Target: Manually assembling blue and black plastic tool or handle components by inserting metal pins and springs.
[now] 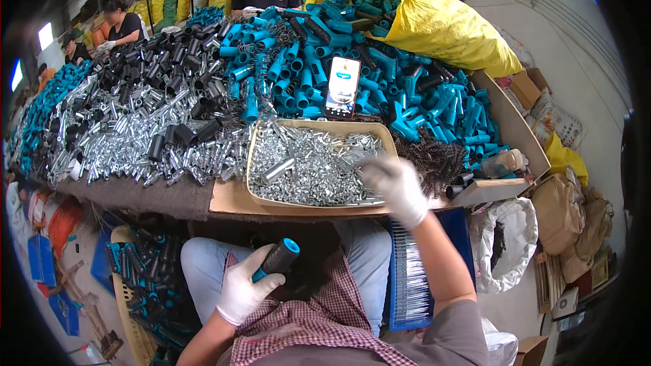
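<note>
My left hand (pixel 244 287), in a white glove, is closed round a short black and teal tube-shaped handle (pixel 278 259) above my lap. The handle's teal open end points up and away from me. Over the right side of a cream tray (pixel 319 204) is my gloved right hand (pixel 401 193). Its fingers look dark and smeared, so whether they hold anything is not clear. Small shiny metal parts (pixel 312 163) fill the tray, with one larger silver tube (pixel 279 169) lying on top. A pile of dark coil springs (pixel 439 163) lies just right of the tray.
Behind the tray, a phone (pixel 342 88) leans against heaped teal handles (pixel 441 105). Silver tubes (pixel 135 122) and black sleeves (pixel 173 54) spread leftward. A yellow sack (pixel 441 20) lies at the back right. Below the table are a blue crate (pixel 451 230) and a white bag (pixel 485 220). Co-workers sit beyond.
</note>
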Tool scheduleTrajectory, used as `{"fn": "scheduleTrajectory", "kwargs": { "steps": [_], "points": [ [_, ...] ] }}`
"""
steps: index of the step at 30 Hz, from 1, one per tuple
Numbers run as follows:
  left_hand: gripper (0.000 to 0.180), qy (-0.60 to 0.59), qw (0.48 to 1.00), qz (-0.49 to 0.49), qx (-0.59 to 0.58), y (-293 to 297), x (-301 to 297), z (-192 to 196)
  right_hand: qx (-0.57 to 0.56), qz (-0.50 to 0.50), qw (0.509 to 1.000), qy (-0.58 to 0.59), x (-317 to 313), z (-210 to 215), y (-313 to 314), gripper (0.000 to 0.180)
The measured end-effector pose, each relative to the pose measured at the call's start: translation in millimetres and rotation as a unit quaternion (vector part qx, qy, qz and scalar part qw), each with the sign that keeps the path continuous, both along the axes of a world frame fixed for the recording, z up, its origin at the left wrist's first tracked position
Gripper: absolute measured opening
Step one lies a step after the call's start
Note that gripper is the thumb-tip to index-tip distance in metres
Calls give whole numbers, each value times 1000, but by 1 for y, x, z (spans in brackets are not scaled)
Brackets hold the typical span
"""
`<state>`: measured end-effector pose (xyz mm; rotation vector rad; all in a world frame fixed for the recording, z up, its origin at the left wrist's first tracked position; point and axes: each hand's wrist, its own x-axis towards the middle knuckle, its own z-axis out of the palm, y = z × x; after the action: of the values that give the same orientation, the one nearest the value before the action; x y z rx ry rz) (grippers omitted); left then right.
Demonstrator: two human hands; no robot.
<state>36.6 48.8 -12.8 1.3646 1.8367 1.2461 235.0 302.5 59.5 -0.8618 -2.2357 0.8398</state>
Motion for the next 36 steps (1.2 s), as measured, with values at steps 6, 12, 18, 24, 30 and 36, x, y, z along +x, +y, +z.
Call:
{"fn": "scheduleTrajectory", "kwargs": {
  "steps": [6,12,18,24,30,36],
  "points": [
    [61,79,995,-45,28,5,-10,13,7,246,969,11,-20,-15,-65,15],
    [63,234,962,-127,53,9,-10,12,-8,259,965,-37,-27,-34,-86,25],
    [65,95,990,-46,96,13,-4,2,254,-16,967,0,-19,-13,72,29],
    [66,112,990,-40,81,6,-5,-2,139,-263,886,-357,35,-51,224,51],
    [63,115,991,-30,67,-6,-4,-1,131,-158,895,-395,49,-43,241,64],
    [64,88,992,-36,77,-10,-1,0,227,-243,938,-96,69,-35,204,61]
  ]
}}
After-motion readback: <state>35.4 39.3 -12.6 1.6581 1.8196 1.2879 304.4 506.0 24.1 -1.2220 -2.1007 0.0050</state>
